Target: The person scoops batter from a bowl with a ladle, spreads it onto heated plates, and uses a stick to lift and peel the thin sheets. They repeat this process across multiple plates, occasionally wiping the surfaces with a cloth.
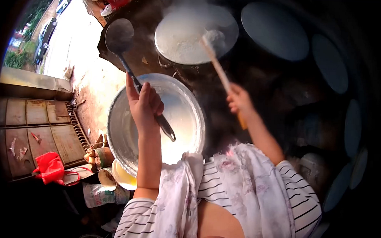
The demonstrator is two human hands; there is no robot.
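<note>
My left hand [143, 105] grips the dark handle of a metal ladle [119, 36], whose bowl is raised above the rim of a large metal basin [114, 129] holding white batter. My right hand [239, 101] holds a wooden stick [217, 67], its tip resting on a thin white sheet spread over a round steaming surface [181, 34]. Steam rises from that surface. A flowered cloth [247, 184] hangs over my striped shirt.
Round flat discs [274, 24] line the dark right side. At the left lie a red bag [50, 168], cups and jars [101, 155], and a yellow bowl [123, 177]. A street with parked cars [46, 34] shows at top left.
</note>
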